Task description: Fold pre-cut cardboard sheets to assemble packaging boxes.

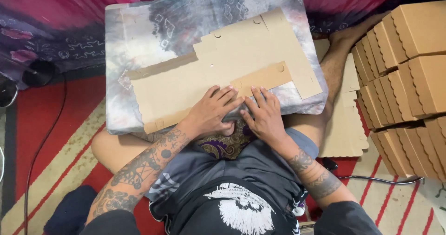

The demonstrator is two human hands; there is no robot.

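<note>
Cardboard blank lies flat on a cushion across the person's lap, both hands pressing its near edge.

The left hand and right hand rest open, fingers spread flat on a narrow flap, gripping nothing. The sheet looks unfolded apart from that flap, so forming appears barely begun. Folded boxes stand stacked at the right, with more flat blanks on the striped rug beside the leg.
</note>
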